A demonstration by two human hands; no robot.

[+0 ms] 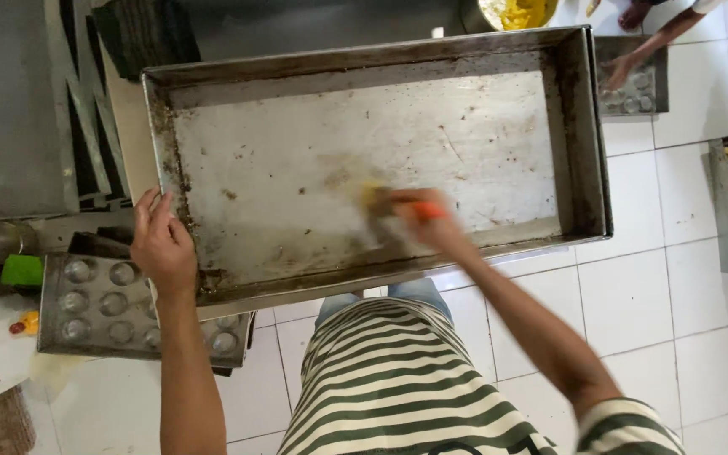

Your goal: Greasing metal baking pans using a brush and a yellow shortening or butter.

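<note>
Tray [364, 109] fills the middle of your view: a big, deep metal rectangle, stiff, probably fairly heavy, and likely slick where the grease sheen and baked-on crumbs lie. Your left hand [162, 244] rests at its 8 o'clock corner, fingers spread over the rim, steadying rather than clamping. Your right hand [427, 221] is closed around a brush [381, 204] with an orange handle, bristles down on the tray floor toward 6 o'clock; the motion blur hides exactly how the fingers wrap it. If you lift this tray, I'd take it by the two short rims, since the long walls look too wide to span and the floor looks greasy. At 8 o'clock, partly under the tray, sits a mould pan [99, 307] with round cups. At 1 o'clock another person's hand [621, 72] touches a smaller mould [644, 88] on the white tile floor [667, 295].
</note>
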